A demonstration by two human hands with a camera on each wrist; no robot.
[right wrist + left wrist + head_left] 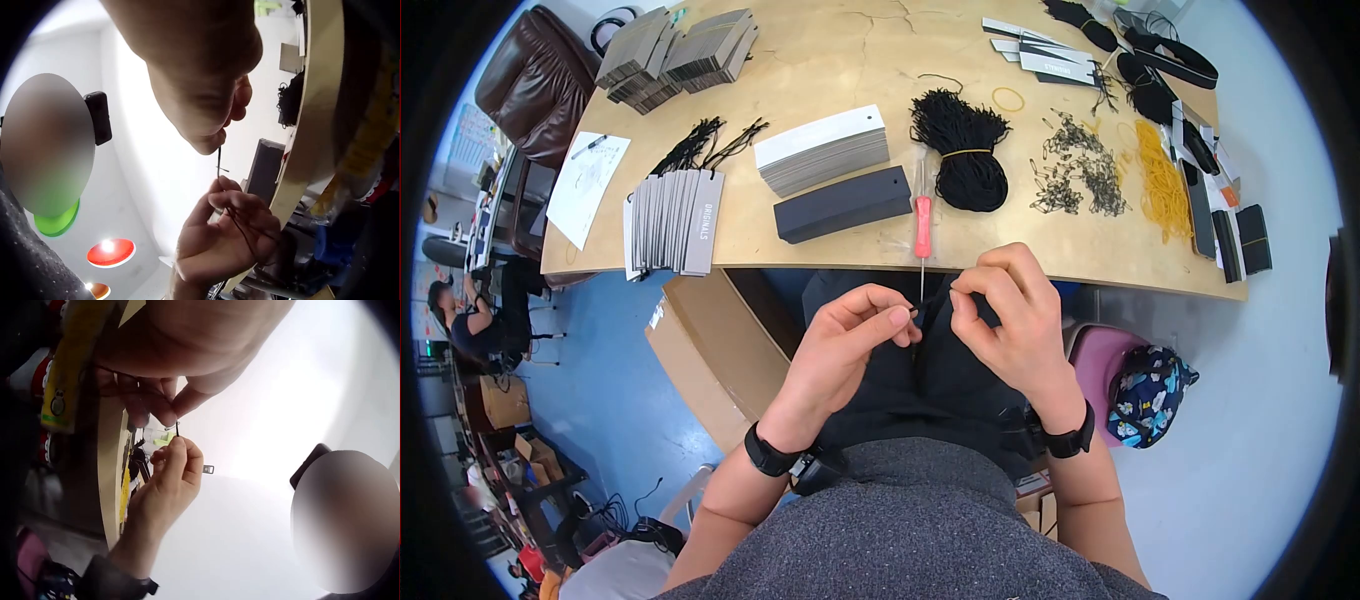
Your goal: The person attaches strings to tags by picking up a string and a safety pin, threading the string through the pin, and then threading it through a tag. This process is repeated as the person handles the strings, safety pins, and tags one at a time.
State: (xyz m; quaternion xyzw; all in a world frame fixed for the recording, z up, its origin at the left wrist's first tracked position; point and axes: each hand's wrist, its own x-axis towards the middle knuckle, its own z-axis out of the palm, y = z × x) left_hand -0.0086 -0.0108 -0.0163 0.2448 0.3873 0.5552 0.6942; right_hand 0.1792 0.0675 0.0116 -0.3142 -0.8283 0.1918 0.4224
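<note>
- Left hand (840, 345): thumb and fingertips pinch the black cord (219, 160); slack cord trails across its palm in the right wrist view.
- Right hand (1010, 315): thumb and forefinger pinch the cord's other end.
- Cord is in the air between the hands, just off the bench (830, 45) edge, above the person's lap. A short thin bit crosses it, too small to identify.
- Screwdriver (923, 228): red handle on the bench, shaft sticking out past the near edge, just beyond the hands.
- Cord bundle (970, 160) lies behind it, yellow band round it.
- Right of the bundle: loose pins (1080, 165), then yellow bands (1162, 185).
- Left of the screwdriver: black stack (840, 207), white stack (820, 150) behind it, then fanned tags (670, 222) with black strings, marked ORIGINALS.
- Far left: paper (585, 195) with a pen (590, 147) on it.
- Carton (720, 360) below the bench edge.
</note>
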